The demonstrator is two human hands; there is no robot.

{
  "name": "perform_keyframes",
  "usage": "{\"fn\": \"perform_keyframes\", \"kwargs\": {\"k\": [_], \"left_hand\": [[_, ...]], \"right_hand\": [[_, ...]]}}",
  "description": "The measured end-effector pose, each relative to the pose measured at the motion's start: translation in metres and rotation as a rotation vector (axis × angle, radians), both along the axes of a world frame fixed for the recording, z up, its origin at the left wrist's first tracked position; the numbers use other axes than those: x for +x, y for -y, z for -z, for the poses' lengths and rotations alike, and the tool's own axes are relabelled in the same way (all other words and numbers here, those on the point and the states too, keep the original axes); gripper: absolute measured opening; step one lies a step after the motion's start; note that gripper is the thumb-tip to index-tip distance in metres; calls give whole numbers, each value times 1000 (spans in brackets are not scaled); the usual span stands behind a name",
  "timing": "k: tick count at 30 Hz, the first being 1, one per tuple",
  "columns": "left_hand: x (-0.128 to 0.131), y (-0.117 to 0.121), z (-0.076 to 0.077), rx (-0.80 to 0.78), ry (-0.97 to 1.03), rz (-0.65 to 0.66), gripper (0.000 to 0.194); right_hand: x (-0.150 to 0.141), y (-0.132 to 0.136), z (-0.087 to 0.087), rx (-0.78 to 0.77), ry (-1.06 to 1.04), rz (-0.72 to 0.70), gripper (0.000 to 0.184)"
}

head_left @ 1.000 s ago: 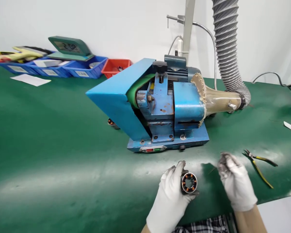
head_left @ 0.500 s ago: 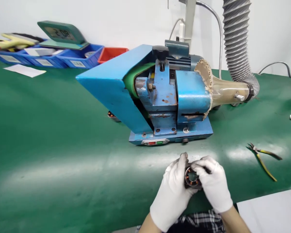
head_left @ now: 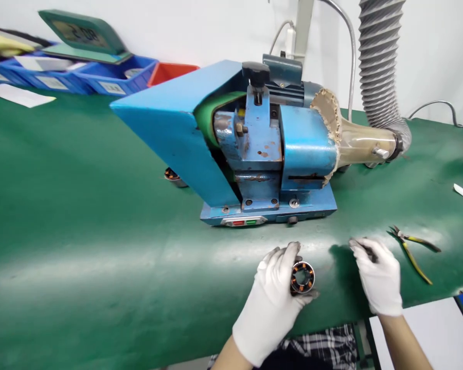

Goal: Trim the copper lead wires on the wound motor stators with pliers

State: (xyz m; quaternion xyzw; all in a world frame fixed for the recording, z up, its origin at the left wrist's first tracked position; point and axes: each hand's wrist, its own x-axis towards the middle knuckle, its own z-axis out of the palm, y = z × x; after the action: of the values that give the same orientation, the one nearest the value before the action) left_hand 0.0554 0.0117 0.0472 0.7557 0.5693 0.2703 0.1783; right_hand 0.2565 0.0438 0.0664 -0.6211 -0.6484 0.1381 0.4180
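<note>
My left hand [head_left: 272,300], in a white glove with darkened fingertips, grips a motor stator [head_left: 312,278] between thumb and fingers. Copper windings show around the stator's open centre, which faces up toward me. To the right, my gloved right hand [head_left: 378,275] is held over the mat, apart from the stator. Its fingers are curled together, and whatever may be between them is hidden. The closest thing to it is a pair of cutting pliers [head_left: 416,257] with yellow-and-black handles, lying with the handles spread and untouched.
A blue belt grinder [head_left: 308,149] stands ahead, joined to a grey ribbed hose [head_left: 381,67]. Another stator [head_left: 175,178] sits beside its left guard. Blue bins [head_left: 111,77], a red bin [head_left: 170,73] and a clock [head_left: 83,33] line the back left. White paper [head_left: 428,334] lies at lower right.
My right hand has let go of the stator and moved right, toward the pliers. The stator remains in my left hand. The view has shifted slightly.
</note>
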Motion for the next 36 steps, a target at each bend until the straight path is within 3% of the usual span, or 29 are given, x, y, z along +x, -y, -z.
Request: {"fn": "perform_keyframes", "kwargs": {"k": [1,3,5,6,10,12,18,21,25,28,31,33,36], "left_hand": [[1,2,-5,44,-5,-5,100],[6,7,-18,184,6,22,99],[11,8,-30,291,42,96,95],[13,7,-34,279,61,128,95],[17,-4,-35,-126,112,121,98],[16,-9,-31,-251,99,112,86],[10,-14,-24,-198,34,167,35],[7,-16,-24,-155,-1,263,16],[9,-19,-26,-91,-63,311,11],[12,-20,-28,-89,-93,290,13],[14,-20,-29,-94,-96,284,15],[14,-21,-28,-85,-100,294,17],[13,-21,-28,-86,-125,308,16]], "right_hand": [[2,6,-7,32,26,-56,10],[0,21,-16,86,164,-317,27],[-8,34,-15,107,372,-563,45],[-12,37,-11,87,458,-612,51],[-23,36,12,-171,499,-539,70],[-22,31,16,-309,430,-531,72],[-26,18,-1,-505,187,-485,27],[-30,14,-4,-632,-110,-425,23],[-14,4,-2,-798,-575,-302,27],[13,-4,-1,-706,-628,-162,28],[31,-1,-4,-456,-502,-15,17],[27,6,-6,-243,-204,-144,9],[4,12,-5,51,250,-517,20]]}}
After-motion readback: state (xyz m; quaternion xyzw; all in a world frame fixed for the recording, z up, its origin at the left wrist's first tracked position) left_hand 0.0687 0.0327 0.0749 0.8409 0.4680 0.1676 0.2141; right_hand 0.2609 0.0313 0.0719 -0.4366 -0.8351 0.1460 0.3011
